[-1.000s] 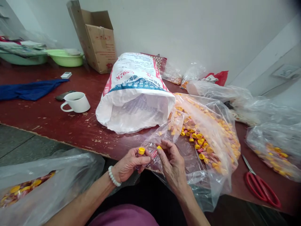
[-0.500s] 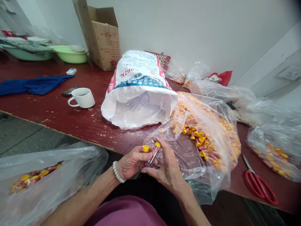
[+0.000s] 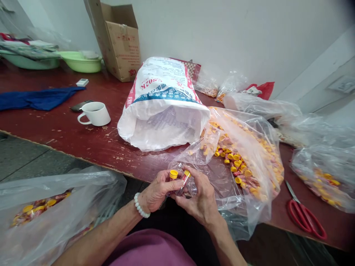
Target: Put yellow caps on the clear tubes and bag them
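My left hand, with a pale bead bracelet at the wrist, is closed around a small tube with a yellow cap. Close beside it, my right hand pinches a second yellow-capped clear tube between thumb and fingers, tilted, with reddish contents. The fingers hide the lower ends of both. Just right of my hands lies a clear plastic bag of many yellow-capped pieces. Beyond my hands, a white printed sack lies with its mouth facing me; clear plastic shapes show dimly inside.
On the red table stand a white mug, a cardboard box and a green basin. Red-handled scissors lie near the right edge. Another plastic bag with yellow-capped pieces is at lower left.
Both hands stay close together with the tubes in them. The right-hand tube has shifted slightly, its cap a little lower, and the right index finger has come down beside it.
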Demonstrator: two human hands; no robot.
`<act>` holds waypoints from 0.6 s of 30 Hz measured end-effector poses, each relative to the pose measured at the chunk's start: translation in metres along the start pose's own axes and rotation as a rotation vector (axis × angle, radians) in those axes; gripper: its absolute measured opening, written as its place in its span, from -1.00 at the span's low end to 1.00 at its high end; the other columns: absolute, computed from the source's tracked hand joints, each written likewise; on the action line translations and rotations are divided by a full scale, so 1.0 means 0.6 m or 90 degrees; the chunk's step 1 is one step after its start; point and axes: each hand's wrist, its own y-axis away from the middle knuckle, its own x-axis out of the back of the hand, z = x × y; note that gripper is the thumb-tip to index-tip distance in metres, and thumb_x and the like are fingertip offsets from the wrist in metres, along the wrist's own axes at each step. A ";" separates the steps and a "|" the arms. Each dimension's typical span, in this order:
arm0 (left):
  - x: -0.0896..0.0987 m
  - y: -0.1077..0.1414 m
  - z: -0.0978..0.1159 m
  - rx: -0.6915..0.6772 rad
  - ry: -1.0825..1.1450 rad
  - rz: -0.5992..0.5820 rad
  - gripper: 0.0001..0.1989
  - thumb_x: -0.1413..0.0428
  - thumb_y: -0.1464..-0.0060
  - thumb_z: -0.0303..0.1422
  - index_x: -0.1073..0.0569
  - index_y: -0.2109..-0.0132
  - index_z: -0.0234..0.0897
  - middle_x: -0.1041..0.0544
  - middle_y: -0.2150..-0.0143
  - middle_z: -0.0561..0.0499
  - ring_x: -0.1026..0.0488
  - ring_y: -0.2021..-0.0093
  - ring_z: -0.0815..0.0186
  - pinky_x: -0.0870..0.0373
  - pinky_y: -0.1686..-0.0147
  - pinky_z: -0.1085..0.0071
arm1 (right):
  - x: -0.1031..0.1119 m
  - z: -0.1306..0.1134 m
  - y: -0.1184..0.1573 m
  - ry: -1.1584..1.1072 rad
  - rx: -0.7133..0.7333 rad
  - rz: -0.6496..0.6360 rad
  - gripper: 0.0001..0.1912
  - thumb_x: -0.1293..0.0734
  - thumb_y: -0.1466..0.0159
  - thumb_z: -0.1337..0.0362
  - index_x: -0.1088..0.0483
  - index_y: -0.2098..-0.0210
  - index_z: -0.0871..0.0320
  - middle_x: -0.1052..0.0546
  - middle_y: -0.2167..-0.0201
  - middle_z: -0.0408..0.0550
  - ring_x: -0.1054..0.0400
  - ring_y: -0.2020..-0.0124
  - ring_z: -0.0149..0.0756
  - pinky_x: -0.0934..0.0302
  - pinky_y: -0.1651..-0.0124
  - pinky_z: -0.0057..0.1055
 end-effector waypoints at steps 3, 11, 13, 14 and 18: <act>0.009 -0.004 -0.004 0.028 0.051 -0.027 -0.82 -0.23 0.04 -0.42 -0.50 0.25 -0.43 -0.47 0.40 -0.05 -0.40 0.40 0.39 -0.29 0.37 0.49 | -0.002 -0.006 -0.007 -0.052 -0.049 -0.056 -0.29 -0.48 0.06 0.26 -0.23 -0.07 0.12 -0.47 0.05 0.05 -0.38 0.06 -0.10 -0.30 0.01 -0.16; 0.027 -0.003 -0.021 0.089 0.191 -0.028 -0.76 -0.29 0.16 -0.42 -0.49 0.29 -0.42 -0.51 0.45 -0.07 -0.45 0.46 0.37 -0.29 0.44 0.50 | -0.024 -0.002 0.012 -0.195 -0.127 -0.102 -0.28 -0.45 -0.04 0.16 -0.17 -0.14 0.06 -0.39 -0.07 0.04 -0.36 -0.01 -0.11 -0.31 -0.03 -0.18; 0.030 -0.002 -0.027 0.107 0.196 -0.037 -0.73 -0.30 0.19 -0.36 -0.48 0.31 -0.43 -0.51 0.46 -0.09 -0.46 0.48 0.34 -0.30 0.48 0.47 | -0.031 0.002 0.011 -0.104 -0.064 -0.108 -0.32 -0.45 -0.03 0.11 -0.23 -0.10 0.08 -0.45 0.02 0.05 -0.39 0.05 -0.08 -0.32 0.00 -0.11; 0.033 0.001 -0.029 0.107 0.193 -0.033 -0.71 -0.30 0.20 -0.32 -0.48 0.32 -0.43 -0.51 0.47 -0.09 -0.45 0.50 0.34 -0.30 0.50 0.47 | -0.036 0.002 0.008 -0.071 -0.028 -0.118 -0.34 -0.45 -0.04 0.08 -0.24 -0.09 0.09 -0.47 0.05 0.05 -0.40 0.08 -0.07 -0.32 0.02 -0.09; 0.063 0.041 -0.011 0.021 0.145 0.051 -0.68 -0.28 0.17 -0.30 -0.45 0.24 -0.35 -0.48 0.51 -0.01 -0.41 0.58 0.36 -0.28 0.56 0.47 | -0.057 -0.012 -0.008 -0.098 0.078 -0.143 -0.20 -0.43 -0.03 -0.03 -0.15 -0.18 0.08 -0.34 -0.10 0.15 -0.33 -0.01 0.00 -0.29 -0.01 -0.03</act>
